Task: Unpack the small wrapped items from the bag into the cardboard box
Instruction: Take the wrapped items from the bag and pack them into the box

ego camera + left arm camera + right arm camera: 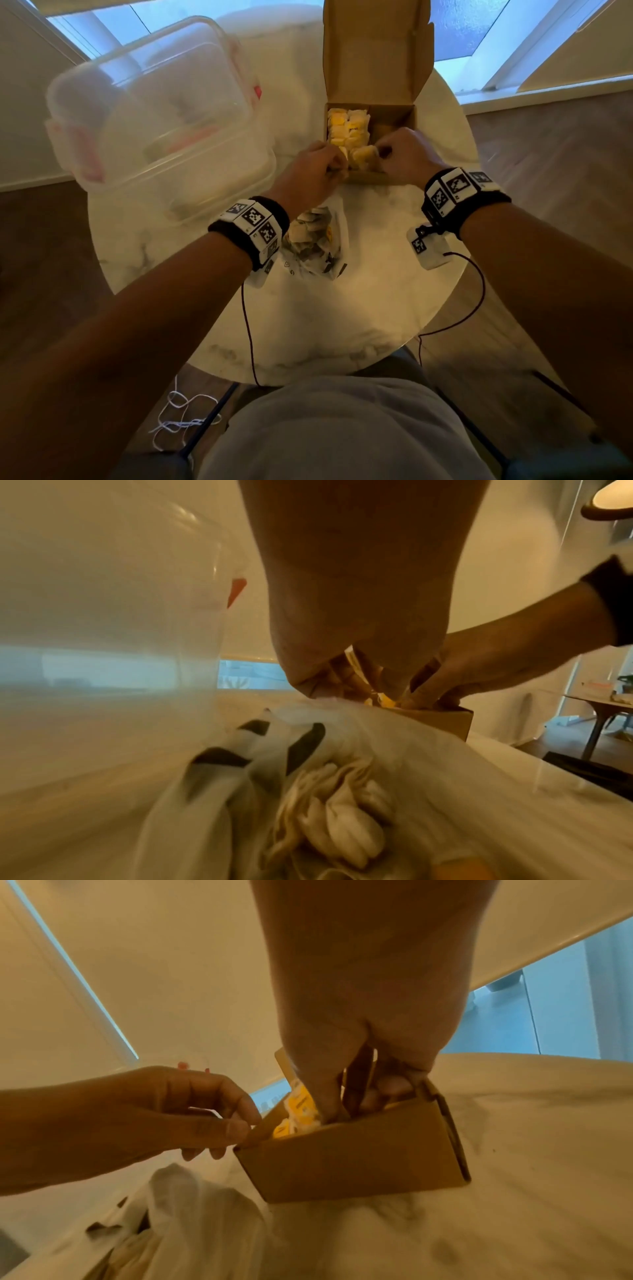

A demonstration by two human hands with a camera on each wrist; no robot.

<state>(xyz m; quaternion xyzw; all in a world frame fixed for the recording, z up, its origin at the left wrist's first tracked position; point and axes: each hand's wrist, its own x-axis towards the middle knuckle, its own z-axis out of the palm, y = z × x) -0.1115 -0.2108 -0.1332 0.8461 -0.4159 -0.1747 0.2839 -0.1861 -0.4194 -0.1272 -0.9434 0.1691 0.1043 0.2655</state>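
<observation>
We're mid-placement: both hands at the cardboard box (371, 144), at 12 o'clock on the tabletop (342, 308). Right hand (404, 156) has fingers curled down among the wrapped items (347, 132), apparently grasping one, seating it. Left hand (313, 173) pinches the box's near-left corner, steadying it. Bag (317, 241) lies at 6 o'clock from box, more items inside. Next: let go, reach back to bag.
</observation>
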